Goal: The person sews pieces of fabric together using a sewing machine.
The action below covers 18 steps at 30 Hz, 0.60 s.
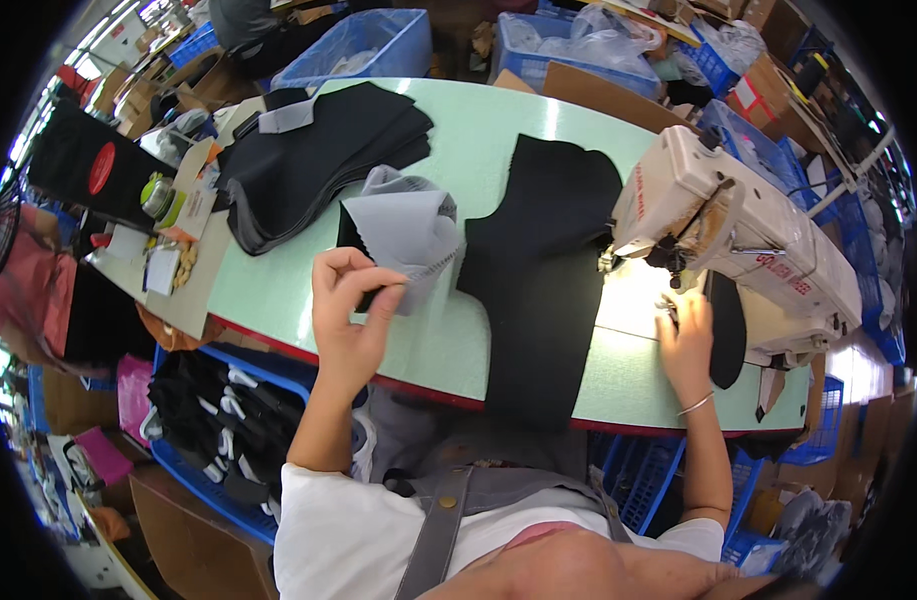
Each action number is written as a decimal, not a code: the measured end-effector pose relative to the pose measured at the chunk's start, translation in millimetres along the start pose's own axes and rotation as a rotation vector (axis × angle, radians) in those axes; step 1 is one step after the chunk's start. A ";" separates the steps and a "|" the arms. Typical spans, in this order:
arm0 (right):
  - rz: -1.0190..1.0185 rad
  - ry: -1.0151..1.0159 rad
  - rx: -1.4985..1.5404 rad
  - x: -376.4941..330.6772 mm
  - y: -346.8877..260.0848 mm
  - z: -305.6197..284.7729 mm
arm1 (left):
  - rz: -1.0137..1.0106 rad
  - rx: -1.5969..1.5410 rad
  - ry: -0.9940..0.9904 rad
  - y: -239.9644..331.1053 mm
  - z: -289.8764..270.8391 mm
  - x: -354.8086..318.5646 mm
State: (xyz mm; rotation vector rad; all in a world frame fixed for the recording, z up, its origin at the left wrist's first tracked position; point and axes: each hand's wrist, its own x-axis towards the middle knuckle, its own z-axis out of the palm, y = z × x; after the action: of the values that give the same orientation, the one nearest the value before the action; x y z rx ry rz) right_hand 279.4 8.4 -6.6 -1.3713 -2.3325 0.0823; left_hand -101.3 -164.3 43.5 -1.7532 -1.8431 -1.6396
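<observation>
My left hand pinches the corner of a folded grey fabric piece, lifting it over the pale green table. My right hand lies flat on the lit bed under the needle of a cream sewing machine, its fingers touching a narrow black fabric piece. A large black fabric panel lies between the two hands and hangs over the table's front edge.
A stack of black fabric sits at the table's far left. Left of it a side surface holds a tape roll and small items. Blue crates stand behind the table, and another one with black garments stands below.
</observation>
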 end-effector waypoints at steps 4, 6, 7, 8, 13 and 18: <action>-0.266 0.125 -0.202 0.5 -2.0 11.3 | -0.506 -0.627 0.096 -13.8 -14.7 -23.2; -0.354 0.128 -0.174 3.6 -15.8 15.9 | -0.508 -0.578 0.088 -11.7 -15.3 -28.5; -0.446 0.061 0.006 7.9 -44.3 7.0 | -0.518 -0.640 0.113 -9.4 -10.4 -29.2; -0.535 -0.006 0.186 10.8 -69.1 1.6 | -0.525 -0.702 0.136 -5.6 -7.0 -29.7; -0.761 -0.028 0.364 20.9 -122.0 4.9 | -0.652 -0.669 0.241 -7.6 -4.2 -43.2; -0.913 -0.026 0.455 23.9 -148.0 4.8 | -0.722 -0.871 0.296 -22.8 -24.1 -69.4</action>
State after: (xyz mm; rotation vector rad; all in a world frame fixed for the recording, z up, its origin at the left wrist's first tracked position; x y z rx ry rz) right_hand 146.2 -46.0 36.0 -0.0447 -2.5148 0.3220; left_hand -109.6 -220.5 -8.4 -0.8687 -1.8444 -3.1211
